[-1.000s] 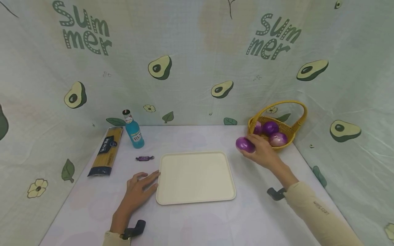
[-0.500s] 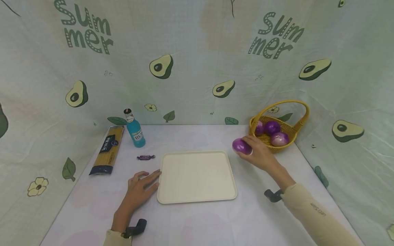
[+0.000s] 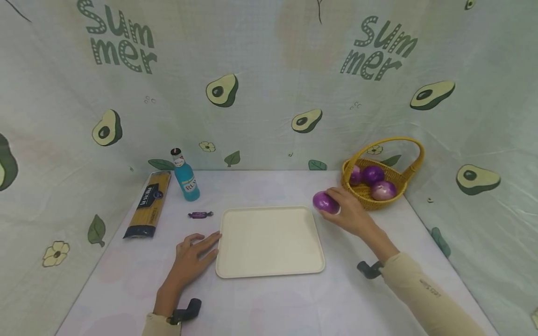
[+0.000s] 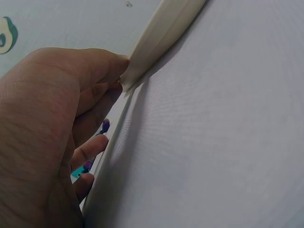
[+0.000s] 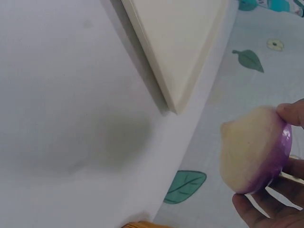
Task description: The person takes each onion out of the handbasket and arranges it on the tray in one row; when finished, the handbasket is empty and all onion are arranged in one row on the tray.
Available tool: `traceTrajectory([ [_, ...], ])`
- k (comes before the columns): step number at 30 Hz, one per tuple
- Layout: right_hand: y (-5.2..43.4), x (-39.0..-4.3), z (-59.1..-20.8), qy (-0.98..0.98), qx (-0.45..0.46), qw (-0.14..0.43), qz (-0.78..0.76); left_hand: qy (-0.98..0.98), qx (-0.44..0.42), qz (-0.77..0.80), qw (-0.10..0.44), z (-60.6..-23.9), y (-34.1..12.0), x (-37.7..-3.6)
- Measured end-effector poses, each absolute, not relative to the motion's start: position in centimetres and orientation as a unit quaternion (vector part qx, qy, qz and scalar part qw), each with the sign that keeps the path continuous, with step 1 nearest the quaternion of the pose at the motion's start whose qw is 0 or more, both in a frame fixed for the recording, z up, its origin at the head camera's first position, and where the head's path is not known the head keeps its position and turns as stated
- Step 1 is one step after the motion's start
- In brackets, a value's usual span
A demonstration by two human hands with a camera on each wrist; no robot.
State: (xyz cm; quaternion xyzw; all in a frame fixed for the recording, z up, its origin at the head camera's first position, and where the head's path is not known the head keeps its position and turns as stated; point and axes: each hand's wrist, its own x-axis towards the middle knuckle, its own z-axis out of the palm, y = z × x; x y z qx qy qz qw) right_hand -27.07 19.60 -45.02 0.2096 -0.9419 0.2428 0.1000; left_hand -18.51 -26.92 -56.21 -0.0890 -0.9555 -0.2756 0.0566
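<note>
Avocado-print cloth is wrapping round your desk (image 3: 269, 303). Tray (image 3: 269, 240) is sitting bare, so nothing's on it yet. Your left hand (image 3: 191, 256) is lying flat, fingers touching its edge, and your right hand (image 3: 349, 212) is gripping a purple onion (image 3: 325, 202) between basket (image 3: 392, 198) and tray, three more onions waiting inside.

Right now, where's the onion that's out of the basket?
In the head view, the onion is gripped in the right hand, just off the tray's far right corner, left of the basket.

Third onion (image 3: 355, 174) in basket (image 3: 395, 175) half hidden by rim; bottle (image 3: 186, 178) label too small to read
</note>
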Motion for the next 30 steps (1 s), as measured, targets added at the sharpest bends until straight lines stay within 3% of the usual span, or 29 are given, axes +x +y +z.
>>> traceTrajectory([
  [13, 18.4, -26.9, -45.1, -0.932, 0.238, 0.118, 0.248, -0.954, -0.092, -0.278, 0.069, -56.2, -26.8, -18.5],
  [30, 16.5, -26.7, -45.5, -0.931, 0.237, 0.095, 0.261, -0.953, -0.09, -0.283, 0.063, -55.9, -26.9, -18.4],
])
